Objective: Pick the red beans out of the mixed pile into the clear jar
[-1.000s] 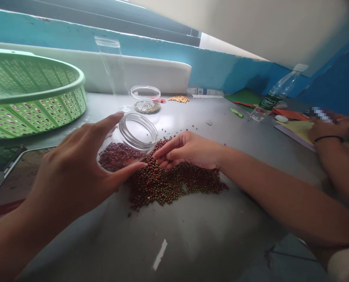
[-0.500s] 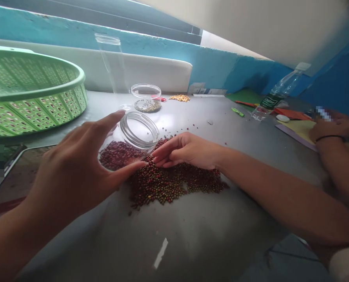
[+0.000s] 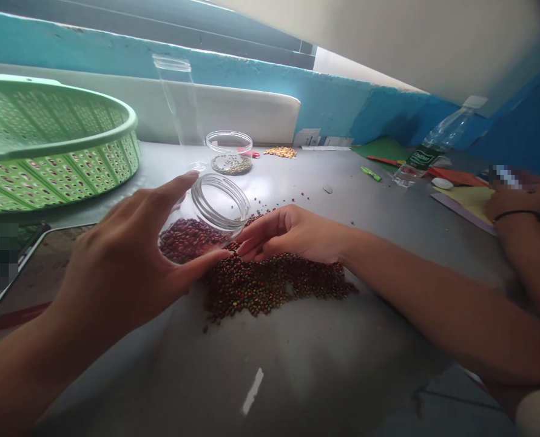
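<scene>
A grey table point(image 3: 324, 340) runs under a blue wall, and the heap of beans point(image 3: 270, 282) near its middle serves as the landmark here. Against the pictures from a second and half a second ago very little differs: the whole scene sits slightly further right in view, the jar point(image 3: 204, 221) is tilted as before, and the right hand point(image 3: 292, 233) has stayed at the jar's mouth, its fingertips now a touch nearer the rim. The jar is at the heap's left edge, held off the table, lying on its side with its long axis slanting and its open mouth pointing up and to the right, toward the right hand; red beans fill its lower part. The left hand point(image 3: 124, 267) clasps it, thumb under and forefinger over, the fingers spread around the clear wall. The right hand rests on the heap's far edge, fingers drawn together; whether they pinch a bean I cannot tell. Counted: one held jar, one low dish point(image 3: 230, 152) of dark seeds beyond the heap, one tall tumbler point(image 3: 179, 100) behind that, one green basket point(image 3: 47, 149) far left of the heap, one bottle point(image 3: 427, 155) lying far right. Another person's hand point(image 3: 520, 200) rests at the right, well apart from the heap.
</scene>
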Available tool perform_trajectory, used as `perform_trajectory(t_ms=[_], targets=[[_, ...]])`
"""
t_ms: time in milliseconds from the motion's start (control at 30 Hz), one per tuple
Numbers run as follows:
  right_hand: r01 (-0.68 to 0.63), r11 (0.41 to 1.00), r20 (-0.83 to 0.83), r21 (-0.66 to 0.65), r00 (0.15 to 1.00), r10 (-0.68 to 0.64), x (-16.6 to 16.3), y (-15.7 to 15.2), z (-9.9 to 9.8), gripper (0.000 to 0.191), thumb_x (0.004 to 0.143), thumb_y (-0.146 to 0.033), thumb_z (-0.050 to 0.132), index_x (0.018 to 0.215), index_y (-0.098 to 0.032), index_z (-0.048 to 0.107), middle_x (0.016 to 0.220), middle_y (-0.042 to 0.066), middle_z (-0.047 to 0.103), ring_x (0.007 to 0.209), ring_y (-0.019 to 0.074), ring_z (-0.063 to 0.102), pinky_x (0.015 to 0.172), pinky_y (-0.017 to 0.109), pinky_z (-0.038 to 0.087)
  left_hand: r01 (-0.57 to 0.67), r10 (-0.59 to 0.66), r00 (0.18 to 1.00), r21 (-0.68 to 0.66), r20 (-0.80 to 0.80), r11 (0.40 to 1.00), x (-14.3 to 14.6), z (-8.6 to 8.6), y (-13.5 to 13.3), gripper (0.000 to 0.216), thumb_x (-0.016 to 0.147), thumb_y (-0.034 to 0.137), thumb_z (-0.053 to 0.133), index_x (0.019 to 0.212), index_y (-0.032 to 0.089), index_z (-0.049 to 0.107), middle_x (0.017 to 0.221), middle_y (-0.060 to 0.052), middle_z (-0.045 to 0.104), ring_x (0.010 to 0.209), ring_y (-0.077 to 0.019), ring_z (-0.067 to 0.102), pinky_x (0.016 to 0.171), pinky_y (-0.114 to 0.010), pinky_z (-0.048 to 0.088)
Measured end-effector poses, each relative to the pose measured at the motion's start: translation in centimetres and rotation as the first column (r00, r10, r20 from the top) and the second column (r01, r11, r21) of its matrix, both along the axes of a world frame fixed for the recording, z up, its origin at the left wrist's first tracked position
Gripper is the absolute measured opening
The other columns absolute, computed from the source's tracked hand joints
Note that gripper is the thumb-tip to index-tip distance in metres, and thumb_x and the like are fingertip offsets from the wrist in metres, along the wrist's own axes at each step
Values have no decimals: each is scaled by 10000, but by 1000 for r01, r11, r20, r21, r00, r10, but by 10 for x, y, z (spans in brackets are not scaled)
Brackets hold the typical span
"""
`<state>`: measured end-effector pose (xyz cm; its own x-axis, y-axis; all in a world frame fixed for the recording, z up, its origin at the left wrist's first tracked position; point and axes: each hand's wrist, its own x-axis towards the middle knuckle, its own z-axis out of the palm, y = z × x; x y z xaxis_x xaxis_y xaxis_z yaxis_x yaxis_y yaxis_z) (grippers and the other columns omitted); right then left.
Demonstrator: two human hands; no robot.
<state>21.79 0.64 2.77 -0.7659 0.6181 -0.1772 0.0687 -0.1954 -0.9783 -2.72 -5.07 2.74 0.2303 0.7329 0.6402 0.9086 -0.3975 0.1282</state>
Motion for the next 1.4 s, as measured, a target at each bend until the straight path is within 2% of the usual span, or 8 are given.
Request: perform_trajectory(t_ms=[400,633,867,967,1067,1200,1333,1400], targets=[[27,1000,-8,7,1000,-26,-1,-1,-1,437,711,45,578,1049,-174,748,991,34,766,966,138,708,945,311,557,-6,6,1000,10,-5,1000,1,1,-1,809,749,616,675,1447,346,366,1286,-69,637,1131,-331,651,922,-459,532],[197,979,-36,-44,979,-199,-3,-1,-4,375,686,52,615,927,-195,761,972,27,773,1001,158,711,991,327,550,5,-5,1000,12,-12,1000,0,1,0,815,749,621,670,1451,345,360,1298,-64,631,1136,-312,643,942,-437,524],[324,946,-104,5,941,-322,-1,4,1,390,723,16,635,1066,-157,701,1087,70,740,1032,163,697,1042,345,527,43,-40,996,34,-85,998,0,2,-1,796,768,579,671,1459,337,358,1273,-77,635,1090,-329,648,918,-461,531],[433,893,-179,122,895,-410,-3,0,10,396,758,-26,632,1120,-179,682,1147,62,717,1100,177,671,1045,349,534,59,-54,990,33,-131,998,0,3,-1,770,781,565,656,1460,365,353,1248,-72,629,1075,-330,634,910,-474,530],[529,785,-239,323,848,-474,-10,-12,20,446,813,-38,566,1220,-199,650,1203,41,691,1217,188,612,1078,333,507,56,-49,984,34,-171,998,3,4,-1,752,783,549,657,1454,376,365,1194,-74,626,1027,-319,620,896,-469,526],[530,662,-290,530,847,-446,-22,-34,24,523,876,-40,450,1325,-264,598,1353,-31,604,1321,180,532,1145,331,433,78,-71,987,36,-147,996,10,4,-3,769,780,556,656,1457,335,367,1131,-87,628,965,-310,623,860,-469,530],[535,613,-364,581,845,-392,-26,-41,20,460,898,-60,432,1272,-240,631,1319,-36,629,1291,169,561,1176,360,400,92,-86,991,54,-103,994,11,1,-5,775,781,565,654,1457,324,362,1145,-80,645,988,-306,647,891,-474,528],[566,620,-412,544,823,-390,-23,-36,19,428,874,-47,470,1215,-224,660,1254,-24,669,1233,171,608,1154,366,435,89,-83,993,60,-88,994,9,0,-5,777,775,581,655,1452,328,371,1170,-76,648,1007,-313,654,894,-474,529]])
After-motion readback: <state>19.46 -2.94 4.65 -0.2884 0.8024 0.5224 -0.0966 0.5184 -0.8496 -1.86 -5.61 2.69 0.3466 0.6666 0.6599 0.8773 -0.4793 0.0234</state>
